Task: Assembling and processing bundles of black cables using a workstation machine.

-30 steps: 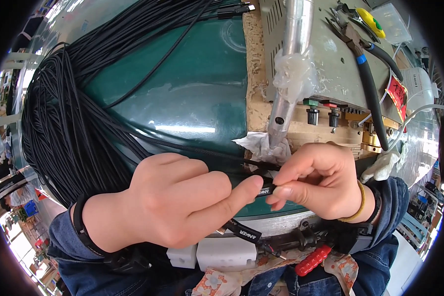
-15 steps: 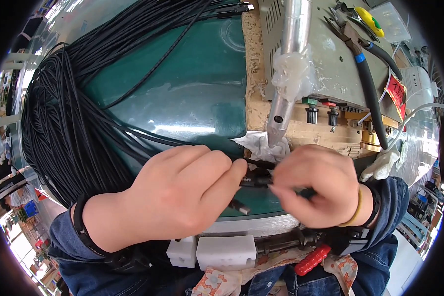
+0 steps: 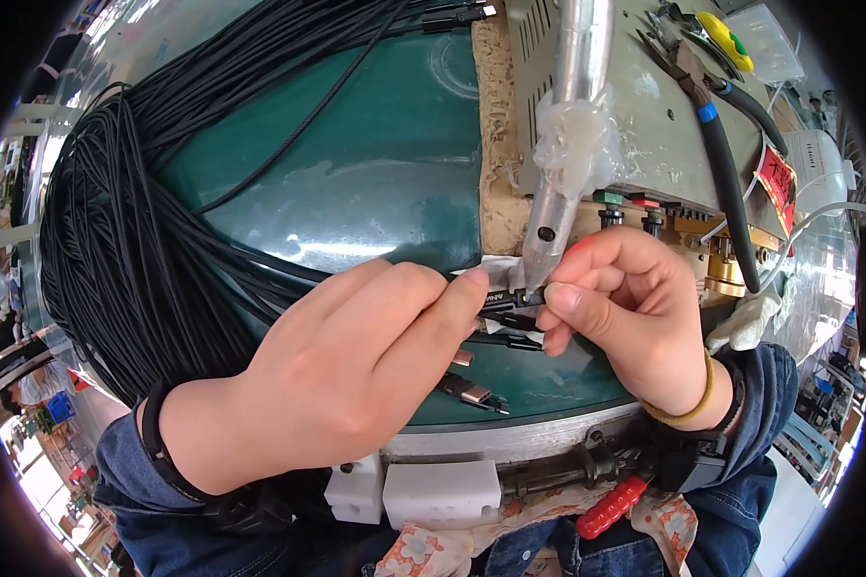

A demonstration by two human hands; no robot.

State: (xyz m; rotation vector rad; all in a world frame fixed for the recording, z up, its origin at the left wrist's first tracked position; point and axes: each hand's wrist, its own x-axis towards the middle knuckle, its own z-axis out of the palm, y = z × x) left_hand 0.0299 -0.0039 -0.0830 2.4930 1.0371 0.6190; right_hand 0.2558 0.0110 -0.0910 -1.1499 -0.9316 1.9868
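Note:
My left hand (image 3: 351,370) is closed around several black cables, with their connector ends sticking out past the fingertips. One black cable connector (image 3: 498,303) lies under the tip of a metal nozzle (image 3: 546,231), over a crumpled white tissue (image 3: 500,273). My right hand (image 3: 635,322) pinches the far end of this connector between thumb and forefinger, close beside the nozzle. Below, metal-ended cable plugs (image 3: 469,389) hang out from under my left hand. Exactly what sits between the right fingertips is partly hidden.
A thick bundle of black cables (image 3: 96,260) covers the left of the green mat (image 3: 356,183). At the right, pliers (image 3: 707,115) rest on a metal box (image 3: 635,125) with terminals. A red-handled tool (image 3: 611,508) and white blocks (image 3: 441,492) are along the near edge.
My right hand has moved up toward the nozzle and now pinches the connector's end. The connector has risen to the nozzle tip, and more plugs show below my left hand.

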